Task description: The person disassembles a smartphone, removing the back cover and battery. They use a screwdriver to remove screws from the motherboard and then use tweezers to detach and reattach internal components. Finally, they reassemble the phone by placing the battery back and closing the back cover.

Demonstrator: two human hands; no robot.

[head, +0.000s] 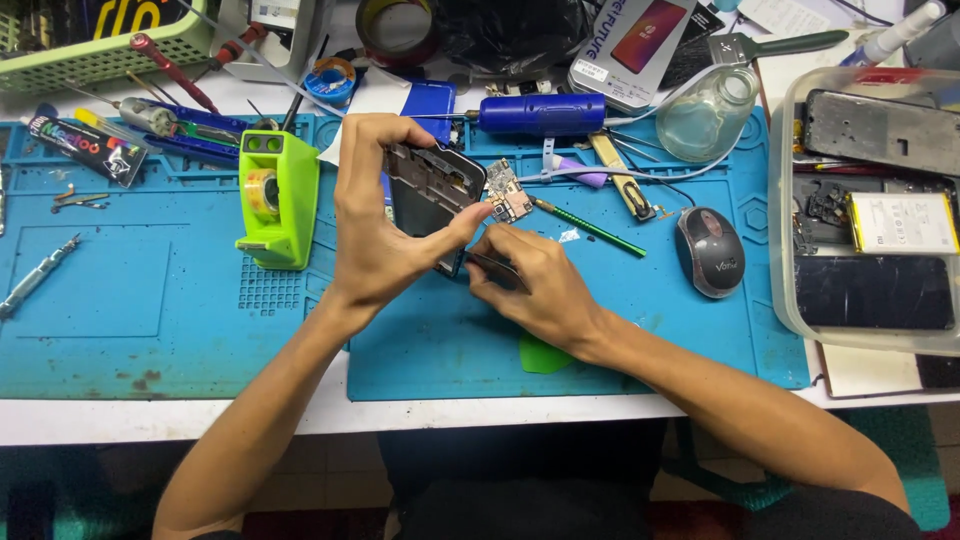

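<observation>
My left hand point(385, 215) grips an opened dark phone frame point(432, 190), tilted up on its edge over the blue work mat point(200, 300). My right hand point(530, 280) is closed on thin dark tweezers point(492, 264) whose tip reaches the frame's lower edge. A small circuit board point(508, 192) lies on the mat just right of the frame, close to my left thumb. A green pry pick point(543, 354) pokes out from under my right wrist.
A green tape dispenser point(277, 195) stands left of my hands. A grey mouse point(709, 250), a green-handled tool point(590, 228), a blue cylindrical tool point(540, 113) and a glass bottle point(708, 112) lie right and behind. A clear tray point(785, 250) of phone parts sits far right.
</observation>
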